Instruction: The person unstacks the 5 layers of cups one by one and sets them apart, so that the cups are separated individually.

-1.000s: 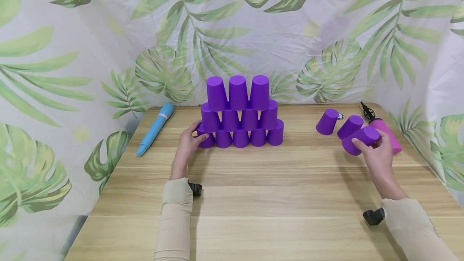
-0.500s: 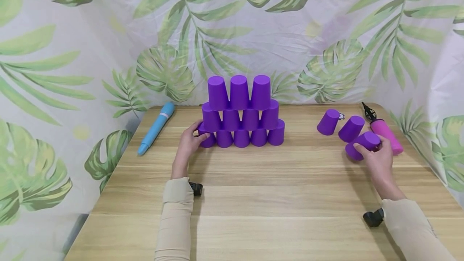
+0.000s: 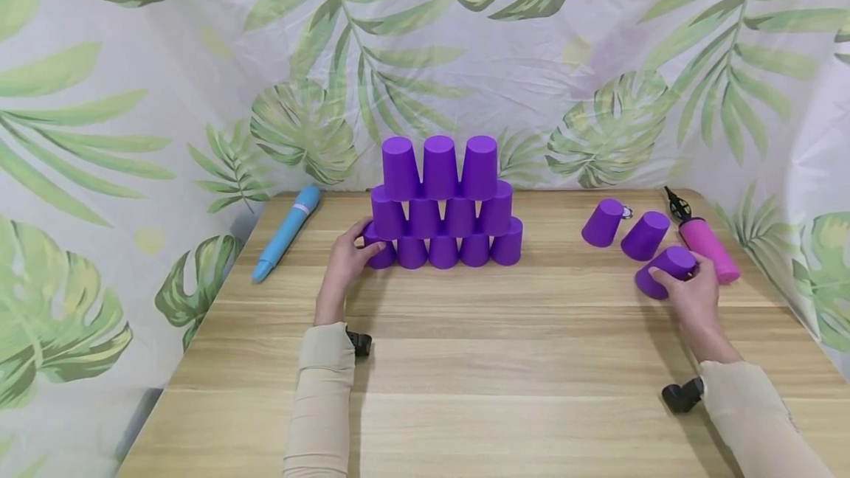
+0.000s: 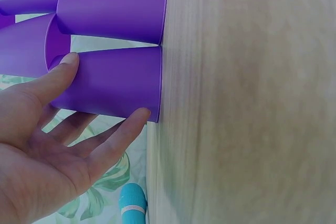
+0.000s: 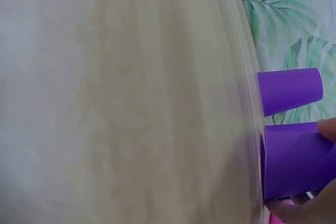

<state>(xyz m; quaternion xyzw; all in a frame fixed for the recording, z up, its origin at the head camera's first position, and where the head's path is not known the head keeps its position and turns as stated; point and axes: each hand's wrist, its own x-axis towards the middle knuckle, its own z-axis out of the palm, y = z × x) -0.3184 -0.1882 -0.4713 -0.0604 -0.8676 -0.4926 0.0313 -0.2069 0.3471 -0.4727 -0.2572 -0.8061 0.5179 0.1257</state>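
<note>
Purple cups stand upside down in a three-tier stack (image 3: 440, 168) at the back middle of the table. My left hand (image 3: 347, 260) is at the stack's left end, around the leftmost bottom cup (image 4: 113, 82). Its thumb lies on the cup's front and the other fingers reach along its left side. On the right, my right hand (image 3: 693, 297) grips another purple cup (image 3: 666, 271) between thumb and fingers, mouth down and slightly tilted, its rim at the tabletop. Just behind that are two more upside-down purple cups, a near one (image 3: 645, 235) and a farther one (image 3: 603, 223).
A pink hand pump (image 3: 709, 249) with a black nozzle end lies right of the held cup. Near the table's left edge lies a light-blue pump-like tube (image 3: 287, 233). A leaf-printed curtain (image 3: 505, 65) hangs behind the wooden table (image 3: 505, 360).
My right hand has lowered its cup toward the table and tipped it more upright, moving slightly nearer and away from the cups behind. My left hand stays at the stack.
</note>
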